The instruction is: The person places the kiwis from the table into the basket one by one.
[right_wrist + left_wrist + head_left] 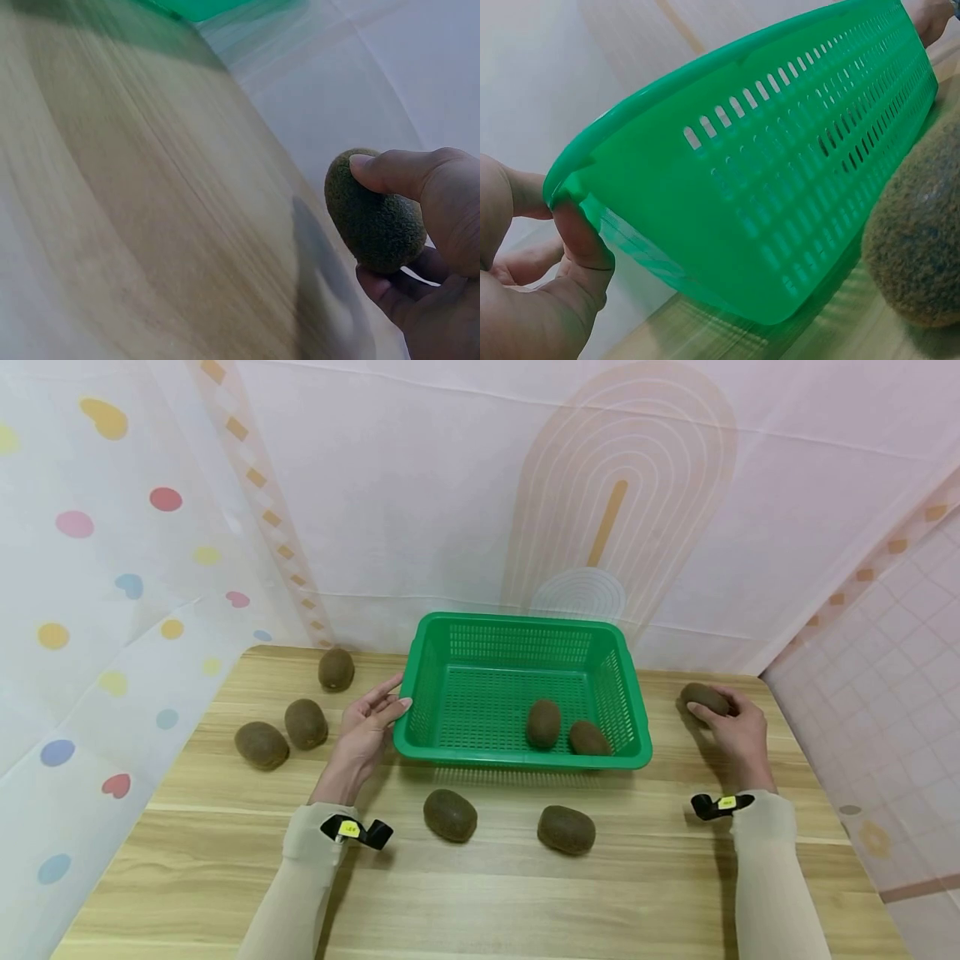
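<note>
A green plastic basket (517,762) stands at the back middle of the wooden table, with two kiwis (543,724) inside near its front right. My left hand (365,732) pinches the basket's left rim between thumb and fingers; the left wrist view shows the thumb at the rim's corner. Off to the right, my right hand (738,727) grips a brown kiwi (375,214), thumb on top and fingertips beneath. In the right wrist view this kiwi casts a shadow on the table beside it.
Two kiwis (450,815) lie in front of the basket. Beyond my left hand, three more kiwis (306,724) rest near the table's left side. A patterned cloth (390,510) hangs behind the table and along both sides.
</note>
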`<state>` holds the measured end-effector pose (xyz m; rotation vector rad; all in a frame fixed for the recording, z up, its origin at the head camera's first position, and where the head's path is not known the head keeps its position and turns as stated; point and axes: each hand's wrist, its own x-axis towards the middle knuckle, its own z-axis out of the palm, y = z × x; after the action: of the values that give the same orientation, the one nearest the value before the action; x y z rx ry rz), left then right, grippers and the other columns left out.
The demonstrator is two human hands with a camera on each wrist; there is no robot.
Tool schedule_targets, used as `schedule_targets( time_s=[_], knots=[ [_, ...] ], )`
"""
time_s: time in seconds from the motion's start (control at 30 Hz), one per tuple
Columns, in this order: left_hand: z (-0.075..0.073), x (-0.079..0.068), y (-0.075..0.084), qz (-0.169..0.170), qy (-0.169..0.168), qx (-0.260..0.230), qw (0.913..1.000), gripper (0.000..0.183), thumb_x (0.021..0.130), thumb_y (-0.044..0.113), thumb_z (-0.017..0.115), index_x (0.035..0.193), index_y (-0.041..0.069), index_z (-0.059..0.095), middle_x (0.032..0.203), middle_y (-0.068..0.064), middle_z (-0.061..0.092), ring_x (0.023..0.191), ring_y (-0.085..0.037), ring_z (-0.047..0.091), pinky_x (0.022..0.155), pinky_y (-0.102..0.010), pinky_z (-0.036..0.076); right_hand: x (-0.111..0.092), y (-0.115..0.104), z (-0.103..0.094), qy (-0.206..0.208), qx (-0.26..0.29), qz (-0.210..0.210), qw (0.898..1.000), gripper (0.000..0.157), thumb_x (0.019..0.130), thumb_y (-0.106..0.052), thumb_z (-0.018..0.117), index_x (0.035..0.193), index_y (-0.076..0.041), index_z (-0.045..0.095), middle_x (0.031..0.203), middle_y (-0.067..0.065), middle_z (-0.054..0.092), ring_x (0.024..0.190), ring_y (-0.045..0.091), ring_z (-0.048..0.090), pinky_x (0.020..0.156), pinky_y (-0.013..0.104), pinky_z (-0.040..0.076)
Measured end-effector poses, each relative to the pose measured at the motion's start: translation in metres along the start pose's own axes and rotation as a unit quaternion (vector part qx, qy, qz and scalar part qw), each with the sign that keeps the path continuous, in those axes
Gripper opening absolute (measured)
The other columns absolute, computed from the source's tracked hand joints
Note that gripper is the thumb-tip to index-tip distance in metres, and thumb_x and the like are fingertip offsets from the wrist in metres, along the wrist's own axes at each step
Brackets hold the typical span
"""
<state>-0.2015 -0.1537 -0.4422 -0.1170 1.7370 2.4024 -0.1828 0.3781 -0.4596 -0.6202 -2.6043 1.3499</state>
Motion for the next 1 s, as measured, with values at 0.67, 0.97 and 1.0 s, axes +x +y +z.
schedule_targets(
  time_s=[0.67,0.97,1.0],
  knots=[
    [0.000,0.000,0.001,0.001,0.001,0.039,0.9993,0.058,0.087,0.013,0.068,0.140,0.013,0.045,0.094,0.000,0.054,0.079,-0.007,0.057,0.065,-0.019,0.054,-0.006,-0.018,-0.001,0.007,0.013,-0.045,0.999,0.068,0.080,-0.050,0.069,0.138,-0.023,0.048,0.136,0.010,0.049,0.114,0.021,0.049,0.074,0.016,0.044],
    [0.001,0.000,0.002,-0.002,0.006,0.064,0.9979,0.057,0.087,0.016,0.068,0.140,0.015,0.046,0.092,0.001,0.054,0.073,-0.004,0.057,0.061,-0.017,0.052,-0.012,-0.031,-0.002,-0.002,0.025,-0.051,0.998,0.069,0.079,-0.051,0.069,0.140,-0.027,0.046,0.138,0.006,0.047,0.114,0.018,0.048,0.074,0.014,0.044],
    [0.001,0.000,0.003,-0.002,0.006,0.067,0.9977,0.057,0.087,0.016,0.068,0.140,0.015,0.046,0.093,0.001,0.054,0.073,-0.004,0.056,0.060,-0.016,0.051,-0.012,-0.032,-0.002,0.000,0.025,-0.052,0.998,0.069,0.079,-0.051,0.069,0.139,-0.028,0.046,0.137,0.005,0.048,0.113,0.016,0.048,0.073,0.013,0.044]
  ],
)
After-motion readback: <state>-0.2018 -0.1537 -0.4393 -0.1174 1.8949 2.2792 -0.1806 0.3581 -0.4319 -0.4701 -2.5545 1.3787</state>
